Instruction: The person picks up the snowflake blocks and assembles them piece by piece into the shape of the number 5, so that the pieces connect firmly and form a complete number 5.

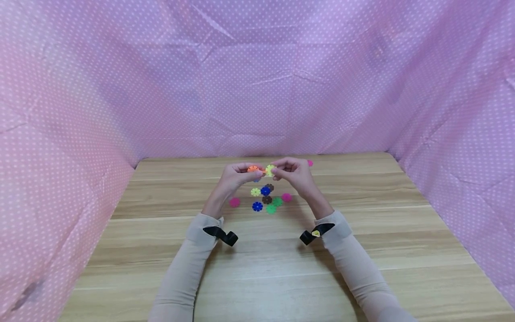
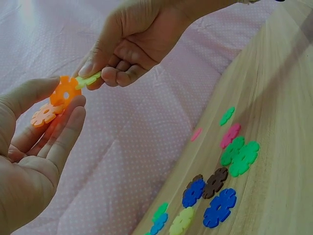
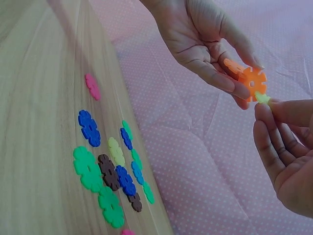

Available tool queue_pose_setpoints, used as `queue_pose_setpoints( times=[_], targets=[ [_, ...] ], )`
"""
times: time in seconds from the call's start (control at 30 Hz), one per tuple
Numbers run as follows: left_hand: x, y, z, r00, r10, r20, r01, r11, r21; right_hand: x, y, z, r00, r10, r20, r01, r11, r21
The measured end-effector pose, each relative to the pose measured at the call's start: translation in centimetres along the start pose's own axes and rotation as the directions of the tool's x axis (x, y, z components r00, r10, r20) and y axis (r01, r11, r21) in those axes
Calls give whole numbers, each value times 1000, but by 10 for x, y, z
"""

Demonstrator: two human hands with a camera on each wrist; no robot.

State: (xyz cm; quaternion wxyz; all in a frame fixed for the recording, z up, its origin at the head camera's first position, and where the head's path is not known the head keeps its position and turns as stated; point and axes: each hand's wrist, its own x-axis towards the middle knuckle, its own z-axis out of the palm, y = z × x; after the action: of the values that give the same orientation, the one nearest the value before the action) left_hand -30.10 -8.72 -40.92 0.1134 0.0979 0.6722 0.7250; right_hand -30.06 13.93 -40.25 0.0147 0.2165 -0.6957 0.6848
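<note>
Both hands are raised above the far half of the table. My left hand (image 1: 236, 177) pinches two joined orange notched flower discs (image 2: 65, 92) between thumb and fingers. In the right wrist view they sit at an angle to each other. My right hand (image 1: 298, 177) pinches a yellow-green notched flower disc (image 1: 270, 170) between thumb and fingertips. Its edge meets the rim of the nearer orange disc, and the fingers partly cover it. Whether the notches are fully interlocked I cannot tell.
Loose discs lie below the hands on the wooden table (image 1: 257, 268): blue (image 1: 257, 206), brown (image 1: 267, 200), green (image 1: 271, 209), yellow (image 1: 255, 192) and pink (image 1: 234, 202), several in all. Some overlap. A pink dotted cloth (image 1: 257, 89) hangs behind and at both sides.
</note>
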Motion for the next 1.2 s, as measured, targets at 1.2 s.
queue_pose_setpoints(
  times=[1.2],
  targets=[
    [-1, 2, 4, 1000, -4, -9, 4, 1000, 11, 0, 0, 4, 1000, 20, -21, -17, 993, 118]
  ],
)
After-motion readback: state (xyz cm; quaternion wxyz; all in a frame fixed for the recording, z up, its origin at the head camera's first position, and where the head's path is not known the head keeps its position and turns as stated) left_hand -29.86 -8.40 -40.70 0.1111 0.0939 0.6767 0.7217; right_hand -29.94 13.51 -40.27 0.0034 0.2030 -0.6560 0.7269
